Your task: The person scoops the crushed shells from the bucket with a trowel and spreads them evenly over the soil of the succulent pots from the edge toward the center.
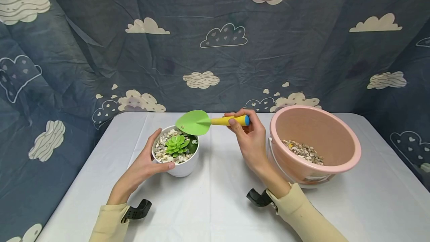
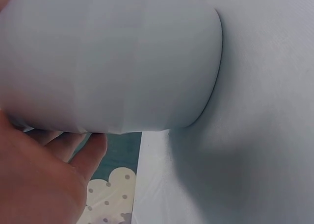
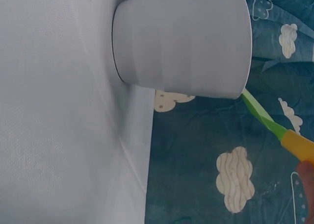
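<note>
A white plant pot (image 1: 183, 170) stands on the table, holding a green succulent (image 1: 177, 145) among pale pebbles (image 1: 161, 148). Dark ground shows at the pot's right side, partly under the blade. My left hand (image 1: 142, 167) grips the pot from the left, thumb at the near side and fingers round the far side. With my right hand (image 1: 251, 143) I hold a toy trowel (image 1: 195, 123) by its yellow handle. Its green blade lies over the pot's back right rim, a small pebble on it. The right wrist view shows the trowel (image 3: 297, 144) edge-on beside the rim.
To the right of my right hand stands a pink bucket (image 1: 315, 137) with a white handle. Small stones (image 1: 304, 151) lie in its bottom. A white cloth (image 1: 215, 204) covers the table, and a dark cloud-patterned curtain (image 1: 188, 59) hangs behind it.
</note>
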